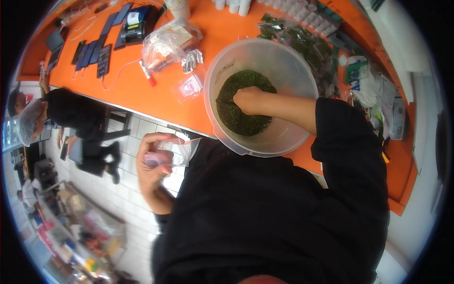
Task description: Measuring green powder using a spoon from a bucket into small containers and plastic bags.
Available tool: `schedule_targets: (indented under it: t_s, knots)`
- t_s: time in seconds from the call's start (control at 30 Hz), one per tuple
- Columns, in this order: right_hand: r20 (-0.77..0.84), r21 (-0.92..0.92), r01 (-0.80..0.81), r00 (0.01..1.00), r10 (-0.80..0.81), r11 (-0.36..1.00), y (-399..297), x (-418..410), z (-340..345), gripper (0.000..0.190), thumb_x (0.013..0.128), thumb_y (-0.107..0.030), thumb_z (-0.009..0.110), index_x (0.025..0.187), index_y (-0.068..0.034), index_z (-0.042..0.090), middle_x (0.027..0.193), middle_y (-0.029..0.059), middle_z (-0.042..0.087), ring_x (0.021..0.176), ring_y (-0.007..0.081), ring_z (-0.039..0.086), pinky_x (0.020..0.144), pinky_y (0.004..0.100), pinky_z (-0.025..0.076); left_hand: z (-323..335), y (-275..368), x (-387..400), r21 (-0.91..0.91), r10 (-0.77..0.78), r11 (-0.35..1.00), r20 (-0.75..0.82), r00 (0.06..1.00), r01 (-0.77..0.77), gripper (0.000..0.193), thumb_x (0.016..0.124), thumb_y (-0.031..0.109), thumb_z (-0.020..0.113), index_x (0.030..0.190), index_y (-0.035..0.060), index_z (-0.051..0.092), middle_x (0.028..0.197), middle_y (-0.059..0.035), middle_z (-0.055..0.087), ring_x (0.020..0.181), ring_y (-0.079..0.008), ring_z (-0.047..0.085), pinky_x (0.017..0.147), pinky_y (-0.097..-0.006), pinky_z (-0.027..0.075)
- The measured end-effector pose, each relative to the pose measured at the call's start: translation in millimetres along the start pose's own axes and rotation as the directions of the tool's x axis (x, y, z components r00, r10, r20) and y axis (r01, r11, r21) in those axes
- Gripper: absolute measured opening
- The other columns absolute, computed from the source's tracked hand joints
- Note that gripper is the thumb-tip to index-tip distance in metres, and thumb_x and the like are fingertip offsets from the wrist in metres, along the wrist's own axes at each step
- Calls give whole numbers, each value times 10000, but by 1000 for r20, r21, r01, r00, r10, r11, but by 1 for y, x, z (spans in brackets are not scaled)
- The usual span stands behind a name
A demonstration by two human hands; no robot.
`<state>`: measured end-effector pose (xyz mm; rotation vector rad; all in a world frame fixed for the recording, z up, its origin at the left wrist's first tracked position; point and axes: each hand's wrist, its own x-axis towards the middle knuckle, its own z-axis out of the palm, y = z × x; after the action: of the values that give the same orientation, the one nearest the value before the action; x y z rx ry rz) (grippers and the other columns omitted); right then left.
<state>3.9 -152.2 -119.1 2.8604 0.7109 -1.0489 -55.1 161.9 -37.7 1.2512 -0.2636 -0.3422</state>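
Observation:
A large translucent plastic tub (pixel 294 78) stands on the orange tabletop, with dark green chopped dried herb (pixel 248 124) at its bottom. My right hand (pixel 252 101) reaches into the tub, its fingers bunched in the herb; whether it grips any is hidden. In front of the table edge, left of my body, my left hand (pixel 156 156) holds a small clear plastic bag (pixel 181 151), its mouth spread wide. Beyond the tub, to its right, lie several clear bags of green herb (pixel 312 53).
A crumpled plastic bag (pixel 170 42), a red-capped marker (pixel 148 74) and a small packet (pixel 190 86) lie left of the tub. Phones (pixel 103 60) and a black device (pixel 134 30) are farther left. White containers (pixel 234 5) stand behind. A person in a hairnet (pixel 32 120) sits at left.

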Motion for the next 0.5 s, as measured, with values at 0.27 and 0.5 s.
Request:
schedule_targets:
  t_s: [0.27,0.5]
  knots:
    - [-82,19,-17,996,19,1000,-3,-2,-2,236,799,-54,596,1017,5,664,861,196,700,851,342,700,710,434,566,-12,-4,8,117,-96,989,21,995,93,720,671,396,890,1142,-37,559,1122,-172,625,1025,-232,612,828,-299,480]
    - [-387,318,81,921,51,945,-3,-10,-24,308,876,-106,505,1137,29,600,725,237,654,691,404,662,660,492,536,-10,-1,17,43,-170,984,5,985,170,673,703,335,880,1157,-48,563,1124,-177,649,779,-87,568,602,-170,395]
